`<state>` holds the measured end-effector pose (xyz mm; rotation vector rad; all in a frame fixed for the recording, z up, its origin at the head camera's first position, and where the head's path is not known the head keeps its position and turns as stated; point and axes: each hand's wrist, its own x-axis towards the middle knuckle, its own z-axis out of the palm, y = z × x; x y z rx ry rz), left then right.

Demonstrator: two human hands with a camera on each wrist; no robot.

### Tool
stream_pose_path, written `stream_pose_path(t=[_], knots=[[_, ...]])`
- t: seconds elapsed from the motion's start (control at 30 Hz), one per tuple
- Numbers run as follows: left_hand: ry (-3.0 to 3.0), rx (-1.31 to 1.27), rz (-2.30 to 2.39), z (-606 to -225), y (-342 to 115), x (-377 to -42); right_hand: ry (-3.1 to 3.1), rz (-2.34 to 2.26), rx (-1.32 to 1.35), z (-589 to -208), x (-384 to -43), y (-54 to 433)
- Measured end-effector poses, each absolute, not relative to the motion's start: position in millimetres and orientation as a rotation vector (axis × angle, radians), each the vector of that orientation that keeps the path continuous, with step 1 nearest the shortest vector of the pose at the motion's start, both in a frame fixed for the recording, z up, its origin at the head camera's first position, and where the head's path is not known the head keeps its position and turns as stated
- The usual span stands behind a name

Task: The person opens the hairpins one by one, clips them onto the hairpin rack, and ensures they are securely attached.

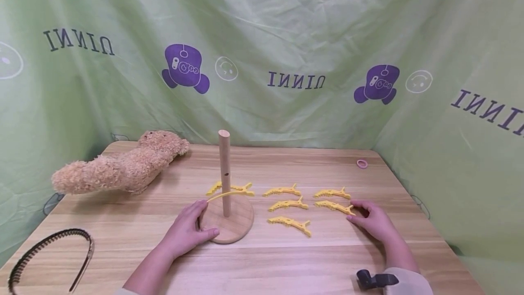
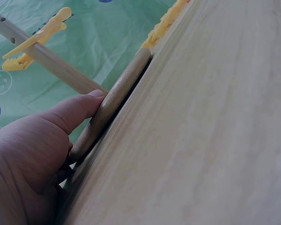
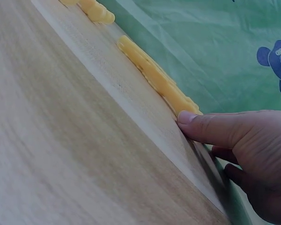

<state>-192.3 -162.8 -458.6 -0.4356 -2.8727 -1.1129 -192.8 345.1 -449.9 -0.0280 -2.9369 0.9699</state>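
My left hand point(image 1: 190, 229) grips the round base of a wooden stand point(image 1: 237, 229), thumb on top and fingers around the rim. On the stand's upright post a yellow alligator hair clip point(image 1: 241, 190) sits crosswise, one arm in front of the post and one behind. My right hand point(image 1: 374, 222) is at the near end of another yellow hair clip point(image 1: 333, 206), thumb and forefinger pinching it while it lies on the table. In the right wrist view the thumb point(image 3: 187, 117) meets that clip's end; the other fingers are partly hidden.
Several more yellow clips point(image 1: 288, 204) lie between the stand and my right hand. A fluffy tan plush toy point(image 1: 135, 163) is at the back left, a black toothed headband point(image 1: 49, 236) at the front left. A small pink ring point(image 1: 362, 164) lies at the back right. Green cloth point(image 1: 262, 117) hangs around the table.
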Motion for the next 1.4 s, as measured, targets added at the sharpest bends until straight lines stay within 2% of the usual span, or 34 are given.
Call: stream_pose_path(t=[0.4, 0.83, 1.4], knots=[[-2.888, -0.415, -1.119, -456, -165, -190, -2.818, 1.341, -0.130, -431, -193, 331], [-2.861, -0.428, -1.104, -456, -164, -193, -2.692, 1.437, -0.002, -396, -197, 279], [-2.881, -0.422, -1.117, -458, -162, -194, -2.599, 1.404, 0.466, -361, -220, 164]])
